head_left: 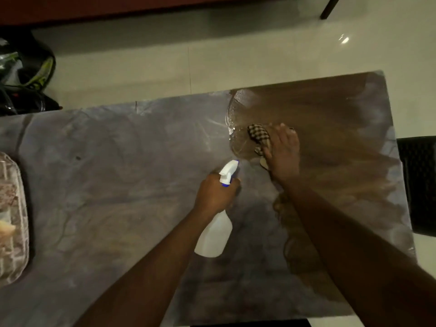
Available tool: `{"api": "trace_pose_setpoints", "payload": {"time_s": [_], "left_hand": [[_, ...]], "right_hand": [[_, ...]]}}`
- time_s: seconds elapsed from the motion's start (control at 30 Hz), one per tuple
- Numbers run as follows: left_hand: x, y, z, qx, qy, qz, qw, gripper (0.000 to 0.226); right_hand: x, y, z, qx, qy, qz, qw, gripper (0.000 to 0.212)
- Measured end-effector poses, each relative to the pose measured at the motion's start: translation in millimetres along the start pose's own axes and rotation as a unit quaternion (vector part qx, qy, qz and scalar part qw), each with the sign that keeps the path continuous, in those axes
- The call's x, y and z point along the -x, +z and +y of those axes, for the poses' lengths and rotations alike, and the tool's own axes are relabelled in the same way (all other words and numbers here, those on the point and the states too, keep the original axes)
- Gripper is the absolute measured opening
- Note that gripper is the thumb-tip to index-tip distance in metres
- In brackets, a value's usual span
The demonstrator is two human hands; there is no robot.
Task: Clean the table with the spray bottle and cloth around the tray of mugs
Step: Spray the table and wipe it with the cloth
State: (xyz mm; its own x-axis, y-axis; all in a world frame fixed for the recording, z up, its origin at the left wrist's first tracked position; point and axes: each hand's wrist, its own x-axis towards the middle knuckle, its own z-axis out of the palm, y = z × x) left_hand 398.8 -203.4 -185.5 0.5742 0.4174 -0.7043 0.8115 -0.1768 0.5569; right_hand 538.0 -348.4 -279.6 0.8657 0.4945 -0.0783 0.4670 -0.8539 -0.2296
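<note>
1. One patterned tray (11, 223) is seen at the counter's (118, 173) left edge.
2. The white spray bottle (215, 234) is gripped at its neck by the left hand (215, 195), near the middle.
3. The checked cloth (258, 138) is pressed flat on a wet patch (318, 128) by the right hand (282, 154).

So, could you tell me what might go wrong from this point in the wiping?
The wet patch reaches the table's far edge, so liquid might run onto the floor. The spray bottle hangs tilted in the left hand and could slip. The right hand covers only part of the cloth, which may bunch.
</note>
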Motion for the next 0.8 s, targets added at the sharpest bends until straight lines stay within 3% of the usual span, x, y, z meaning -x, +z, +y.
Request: {"api": "trace_pose_setpoints", "payload": {"time_s": [0.07, 0.13, 0.2, 0.23, 0.3, 0.37, 0.4, 0.47, 0.53, 0.57, 0.63, 0.73, 0.8], "left_hand": [[15.3, 16.4, -8.6, 0.006, -0.007, 0.014, 1.000, 0.022], [25.7, 29.2, -16.3, -0.008, -0.019, 0.013, 1.000, 0.019], [36.1, 38.4, -25.3, -0.030, -0.025, -0.012, 0.999, 0.024], [43.0, 42.2, -29.3, -0.033, -0.028, -0.017, 0.999, 0.025], [54.3, 50.3, -34.5, -0.029, -0.034, -0.003, 0.999, 0.022], [62.5, 59.1, -31.0, -0.025, -0.034, 0.016, 0.999, 0.021], [66.6, 64.8, -29.0, -0.021, -0.038, 0.017, 0.999, 0.022], [69.6, 70.3, -28.0, -0.005, -0.049, 0.007, 0.999, 0.024], [77.1, 78.8, -33.2, -0.015, -0.052, 0.013, 0.998, 0.025], [82.5, 82.6, -36.6, -0.024, -0.050, 0.022, 0.998, 0.024], [93.0, 88.9, -43.5, -0.033, -0.050, 0.027, 0.998, 0.020], [109.7, 100.0, -47.8, -0.017, -0.063, -0.002, 0.998, 0.025], [118.6, 104.0, -48.5, -0.004, -0.060, 0.011, 0.998, 0.028]], "right_hand": [[9.0, 8.0, -18.7, 0.001, -0.035, 0.008, 0.999, 0.046], [33.5, 8.6, -12.5, -0.006, -0.185, -0.030, 0.982, 0.047], [61.2, -1.2, 20.7, 0.006, -0.270, -0.058, 0.961, 0.052], [69.5, -7.9, 37.4, 0.012, -0.255, -0.063, 0.965, 0.053], [70.6, -17.6, 52.7, 0.001, -0.133, -0.048, 0.990, 0.051], [66.0, -12.4, 35.1, -0.001, -0.011, -0.016, 1.000, 0.051], [66.8, -7.2, 20.3, -0.011, 0.001, -0.011, 1.000, 0.052], [74.4, 2.0, 2.4, -0.024, -0.124, -0.045, 0.991, 0.053], [94.8, 3.1, 23.7, -0.008, -0.302, -0.091, 0.949, 0.054], [102.6, -1.2, 42.3, 0.002, -0.344, -0.096, 0.934, 0.055], [109.9, -11.4, 66.8, -0.007, -0.295, -0.078, 0.952, 0.053], [116.6, -13.0, 47.8, -0.025, -0.108, -0.039, 0.993, 0.049], [131.5, -6.2, 22.7, -0.038, -0.133, -0.053, 0.989, 0.049]]}}
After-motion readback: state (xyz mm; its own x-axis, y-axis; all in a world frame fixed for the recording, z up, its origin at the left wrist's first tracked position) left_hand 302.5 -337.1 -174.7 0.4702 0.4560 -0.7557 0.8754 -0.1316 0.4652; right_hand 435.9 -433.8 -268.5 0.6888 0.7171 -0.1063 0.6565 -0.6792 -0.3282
